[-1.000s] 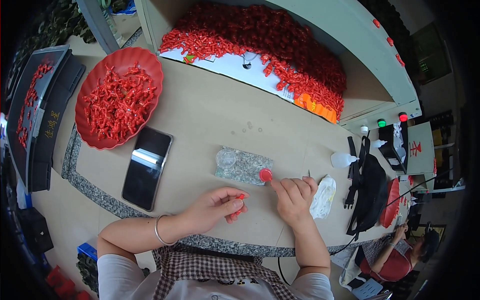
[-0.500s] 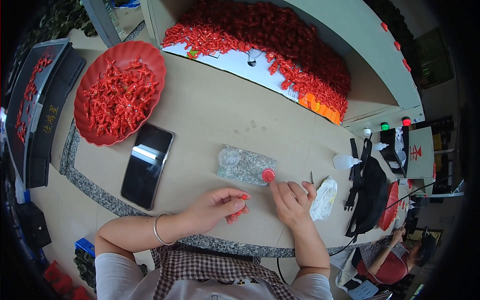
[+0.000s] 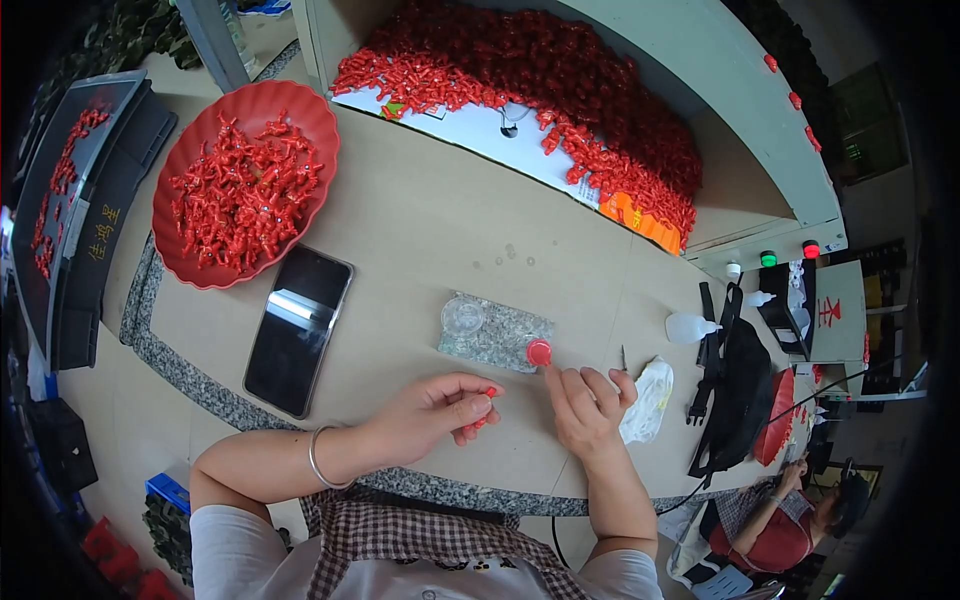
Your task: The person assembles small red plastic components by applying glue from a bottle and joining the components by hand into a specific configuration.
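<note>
My left hand (image 3: 438, 408) pinches a small red plastic figure (image 3: 481, 422); parts of it show between thumb and fingers. My right hand (image 3: 588, 408) is beside it, fingers curled, a fingertip close to a small red cap (image 3: 538, 351). Whether a small thing is inside those curled fingers is hidden. The red cap sits on a speckled stone slab (image 3: 500, 328), which also carries a round clear lid or dish (image 3: 462, 317). Right of my right hand lie a crumpled white cloth (image 3: 650, 398) and a thin dark pointed piece (image 3: 623, 357).
A red scalloped bowl (image 3: 325, 190) heaped with red figures stands left, above a dark phone (image 3: 298, 332). A shelf box (image 3: 745, 200) at the back holds a large red pile (image 3: 560, 90). Rightward are a white squeeze bottle (image 3: 688, 327), a black bag (image 3: 740, 395) and another person (image 3: 775, 525).
The view has shifted slightly. Both hands keep nearly the same places, and my right fingertip stays at the red cap.
</note>
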Demonstrator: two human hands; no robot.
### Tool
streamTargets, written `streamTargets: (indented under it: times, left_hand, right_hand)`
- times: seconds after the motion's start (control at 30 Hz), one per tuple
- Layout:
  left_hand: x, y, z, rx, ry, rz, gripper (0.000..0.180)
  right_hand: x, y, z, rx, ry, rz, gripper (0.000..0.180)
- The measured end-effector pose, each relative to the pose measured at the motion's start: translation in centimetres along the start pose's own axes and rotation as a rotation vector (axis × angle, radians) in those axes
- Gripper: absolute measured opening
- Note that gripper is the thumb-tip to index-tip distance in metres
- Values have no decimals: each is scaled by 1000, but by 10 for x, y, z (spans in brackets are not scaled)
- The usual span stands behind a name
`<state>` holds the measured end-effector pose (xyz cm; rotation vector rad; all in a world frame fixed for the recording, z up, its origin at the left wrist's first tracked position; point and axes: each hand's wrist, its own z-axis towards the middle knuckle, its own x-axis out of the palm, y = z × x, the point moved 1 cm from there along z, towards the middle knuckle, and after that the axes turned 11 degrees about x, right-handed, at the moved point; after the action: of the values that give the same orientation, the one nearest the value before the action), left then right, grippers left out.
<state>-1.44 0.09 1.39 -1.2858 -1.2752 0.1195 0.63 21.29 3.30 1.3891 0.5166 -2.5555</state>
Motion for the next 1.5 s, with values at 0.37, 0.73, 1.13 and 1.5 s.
streamTargets:
  times: [0.37, 0.73, 1.13, 1.5]
  left_hand:
    - [0, -2, 0, -3, 8, -4, 31]
    - [-1, -3, 0, 106, -1, 60, 32]
    - [-4, 1, 1, 179, -13, 82, 28]
    - [-6, 8, 3, 252, 15, 72, 24]
  right_hand:
    - [0, -1, 0, 12, -37, -29, 30]
    - [-1, -8, 2, 396, 41, 340, 14]
    - [-36, 10, 11, 664, 109, 746, 4]
    - [-28, 46, 5, 448, -101, 481, 19]
